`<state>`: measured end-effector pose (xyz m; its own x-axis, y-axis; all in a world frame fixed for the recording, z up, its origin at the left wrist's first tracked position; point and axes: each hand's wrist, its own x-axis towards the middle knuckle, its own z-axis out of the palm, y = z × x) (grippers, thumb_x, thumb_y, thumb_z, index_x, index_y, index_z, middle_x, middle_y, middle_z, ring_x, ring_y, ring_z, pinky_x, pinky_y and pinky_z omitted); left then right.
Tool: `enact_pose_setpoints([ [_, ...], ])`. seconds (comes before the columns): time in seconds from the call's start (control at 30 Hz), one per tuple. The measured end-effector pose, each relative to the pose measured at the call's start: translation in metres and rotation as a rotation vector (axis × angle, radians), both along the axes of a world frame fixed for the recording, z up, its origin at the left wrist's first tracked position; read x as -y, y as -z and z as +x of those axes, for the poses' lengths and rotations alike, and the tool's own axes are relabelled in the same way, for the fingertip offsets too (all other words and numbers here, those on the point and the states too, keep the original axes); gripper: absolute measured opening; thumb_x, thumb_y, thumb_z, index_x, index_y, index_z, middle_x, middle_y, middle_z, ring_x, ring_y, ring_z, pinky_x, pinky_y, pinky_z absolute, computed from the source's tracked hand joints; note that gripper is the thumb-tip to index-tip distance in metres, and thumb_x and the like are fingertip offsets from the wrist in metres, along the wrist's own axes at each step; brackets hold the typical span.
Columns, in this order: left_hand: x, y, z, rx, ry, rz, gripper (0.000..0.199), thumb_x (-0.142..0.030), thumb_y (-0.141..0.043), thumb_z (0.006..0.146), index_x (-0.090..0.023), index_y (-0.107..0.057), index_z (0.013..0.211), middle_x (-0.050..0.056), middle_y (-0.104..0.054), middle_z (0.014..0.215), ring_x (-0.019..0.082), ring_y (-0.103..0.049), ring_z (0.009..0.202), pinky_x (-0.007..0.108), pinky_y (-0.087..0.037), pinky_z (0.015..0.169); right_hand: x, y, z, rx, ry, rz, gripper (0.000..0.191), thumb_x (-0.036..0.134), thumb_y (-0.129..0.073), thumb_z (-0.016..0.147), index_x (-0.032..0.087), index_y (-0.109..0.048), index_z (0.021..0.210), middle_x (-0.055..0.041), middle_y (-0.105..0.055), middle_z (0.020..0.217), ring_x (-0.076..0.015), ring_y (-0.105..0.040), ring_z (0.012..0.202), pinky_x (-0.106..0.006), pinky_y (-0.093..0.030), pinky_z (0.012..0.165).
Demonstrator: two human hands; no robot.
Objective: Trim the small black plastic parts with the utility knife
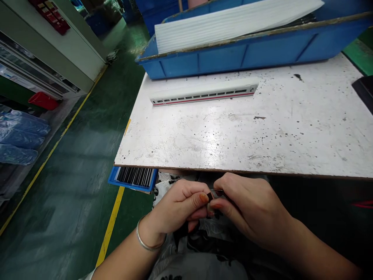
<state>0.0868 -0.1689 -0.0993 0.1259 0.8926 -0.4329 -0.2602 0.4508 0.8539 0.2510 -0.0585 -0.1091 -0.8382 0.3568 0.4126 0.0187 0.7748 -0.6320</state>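
Note:
Just below the table's near edge, my left hand (186,202) is closed, pinching a small black piece (210,196) between thumb and forefinger. Close against it, my right hand (253,210) is closed too, its thumb and forefinger on a thin dark tool (218,191) whose narrow tip points at the black piece. Most of that tool is hidden in the fingers, so its exact kind does not show. Farther off on the white table (186,140) lies a model train carriage shell (204,94), white with a red stripe and a row of dark windows.
A large blue bin (224,58) with a white foam sheet (227,29) across it stands at the table's back. Below the left corner is a blue tray (135,178) of dark strips. A dark object (364,91) sits at the right edge. Green floor (78,155) runs along the left.

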Motion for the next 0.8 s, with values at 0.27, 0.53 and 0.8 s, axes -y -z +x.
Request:
enact_pose_setpoints([
  [0.27, -0.005, 0.005, 0.002, 0.002, 0.058, 0.045, 0.044, -0.052, -0.049, 0.094, -0.016, -0.049, 0.07, -0.003, -0.041, 0.057, 0.006, -0.044, 0.044, 0.017, -0.03, 0.04, 0.002, 0.006, 0.002, -0.006, 0.011, 0.021, 0.028, 0.033, -0.047, 0.099, 0.017, -0.052, 0.076, 0.0011, -0.05, 0.066, -0.0113, -0.044, 0.056, -0.028, -0.031, 0.052],
  [0.53, -0.007, 0.008, 0.0, 0.127, 0.123, 0.102, 0.039, -0.045, -0.05, 0.095, -0.015, -0.048, 0.07, -0.004, -0.039, 0.055, 0.006, -0.042, 0.04, 0.016, -0.033, 0.036, 0.002, 0.009, 0.003, -0.036, 0.017, 0.053, 0.026, 0.032, -0.049, 0.099, 0.016, -0.054, 0.078, 0.0007, -0.05, 0.065, -0.0114, -0.044, 0.055, -0.029, -0.029, 0.052],
  [0.8, -0.008, 0.012, 0.005, 0.224, 0.097, 0.093, 0.034, -0.04, -0.051, 0.095, -0.014, -0.052, 0.072, -0.005, -0.038, 0.054, 0.005, -0.038, 0.039, 0.016, -0.037, 0.037, 0.002, 0.009, 0.007, -0.007, 0.023, 0.065, 0.029, 0.032, -0.049, 0.099, 0.016, -0.055, 0.075, 0.0009, -0.049, 0.062, -0.0108, -0.044, 0.053, -0.029, -0.028, 0.051],
])
